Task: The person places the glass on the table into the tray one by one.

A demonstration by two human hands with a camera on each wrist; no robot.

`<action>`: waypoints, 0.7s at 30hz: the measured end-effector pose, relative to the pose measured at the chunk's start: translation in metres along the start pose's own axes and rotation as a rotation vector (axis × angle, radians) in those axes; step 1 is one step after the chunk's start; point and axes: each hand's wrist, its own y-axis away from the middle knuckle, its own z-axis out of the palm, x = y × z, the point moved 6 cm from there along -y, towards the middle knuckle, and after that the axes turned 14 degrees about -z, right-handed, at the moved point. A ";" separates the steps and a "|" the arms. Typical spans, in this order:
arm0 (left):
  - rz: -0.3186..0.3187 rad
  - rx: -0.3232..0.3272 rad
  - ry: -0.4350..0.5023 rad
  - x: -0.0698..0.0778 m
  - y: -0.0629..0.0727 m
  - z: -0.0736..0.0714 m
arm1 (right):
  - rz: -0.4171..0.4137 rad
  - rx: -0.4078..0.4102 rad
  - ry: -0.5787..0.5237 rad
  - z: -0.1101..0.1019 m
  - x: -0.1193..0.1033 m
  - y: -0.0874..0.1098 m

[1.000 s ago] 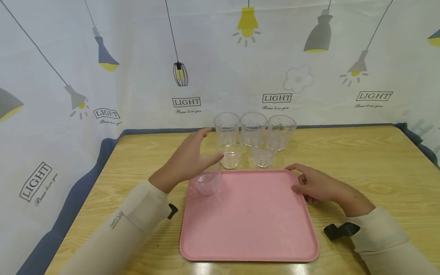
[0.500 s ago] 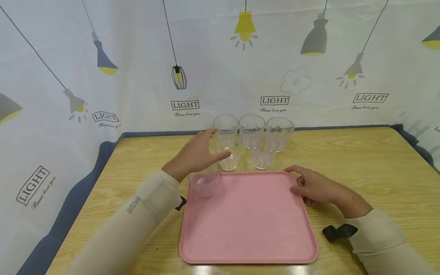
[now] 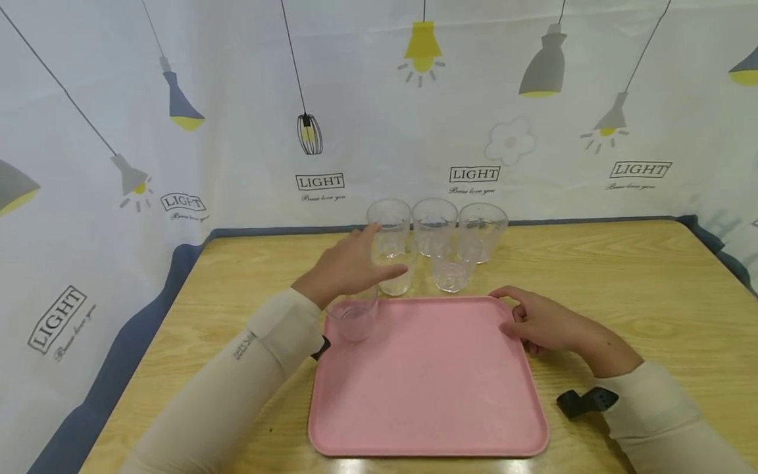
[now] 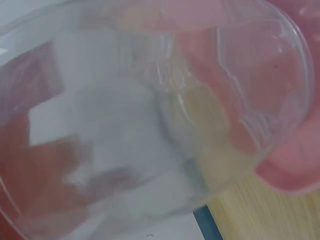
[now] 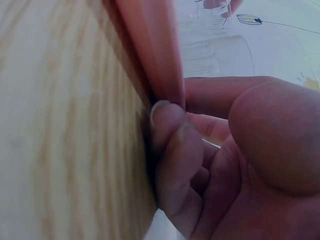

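My left hand [image 3: 349,263] reaches over the far left corner of the pink tray [image 3: 432,382], its fingers spread toward a clear glass [image 3: 395,280] in the nearer row. Thumb and fingers stand apart at that glass; contact cannot be made out. Below this hand, another clear glass [image 3: 355,322] stands on the tray's far left corner. In the left wrist view a clear glass [image 4: 130,115] fills the picture, hand-coloured patches showing through it. My right hand [image 3: 545,319] grips the tray's far right corner. In the right wrist view its fingertips [image 5: 167,117] curl beneath the pink rim.
Behind the tray, more clear glasses stand close together: one [image 3: 453,273] in the nearer row, and a back row with glasses at left [image 3: 387,214], middle [image 3: 435,217] and right [image 3: 482,227]. A printed curtain [image 3: 249,131] hangs behind the wooden table [image 3: 622,283].
My left hand has moved right and slightly forward, from above the glass on the tray to the nearer-row glass. The right hand keeps its grip on the tray. The view has shifted slightly.
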 end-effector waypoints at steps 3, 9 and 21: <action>-0.004 -0.008 -0.011 0.002 -0.001 0.000 | -0.001 -0.003 0.001 -0.001 0.000 0.001; -0.009 -0.008 -0.005 0.002 -0.003 0.005 | -0.008 -0.009 -0.015 -0.001 0.001 0.001; -0.005 0.012 0.036 -0.001 -0.004 0.012 | 0.001 -0.006 -0.015 -0.001 0.002 0.000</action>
